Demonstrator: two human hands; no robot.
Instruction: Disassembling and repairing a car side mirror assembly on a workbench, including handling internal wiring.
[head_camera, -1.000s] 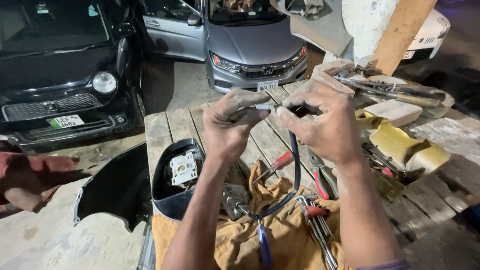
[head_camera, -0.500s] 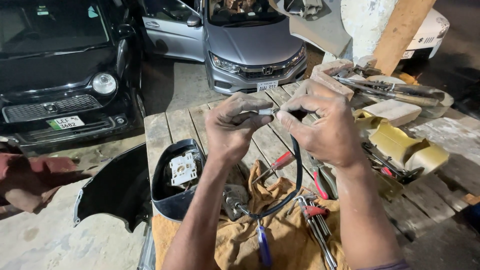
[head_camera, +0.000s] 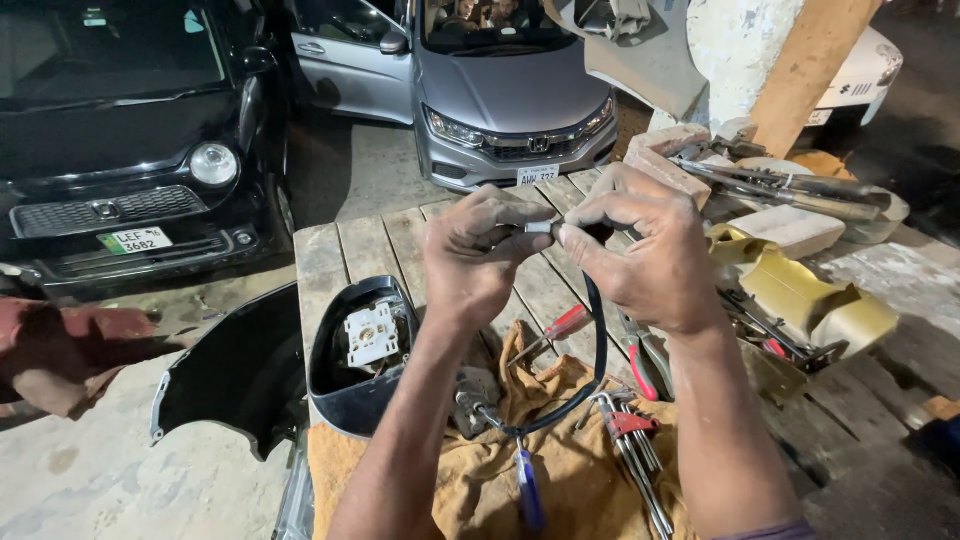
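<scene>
Both my hands are raised over a wooden plank table (head_camera: 365, 250). My left hand (head_camera: 480, 255) and my right hand (head_camera: 640, 255) pinch the upper end of a black cable (head_camera: 598, 345) between their fingertips, where a small metal tip shows. The cable loops down to a small grey motor part (head_camera: 475, 398) lying on an orange cloth (head_camera: 575, 470). A black side-mirror housing (head_camera: 360, 350) with a white square plate inside sits at the table's left edge.
Red-handled screwdrivers (head_camera: 560, 328), a blue-handled tool (head_camera: 528, 490) and a set of hex keys (head_camera: 632, 445) lie on the cloth. Yellow car parts (head_camera: 800, 295) and metal scraps pile at right. A black car (head_camera: 130, 130) and a silver car (head_camera: 480, 90) stand beyond. A black panel (head_camera: 235, 375) leans at left.
My hands have drawn closer together and turned the cable's end slightly between the fingertips; the cable loop hangs much the same.
</scene>
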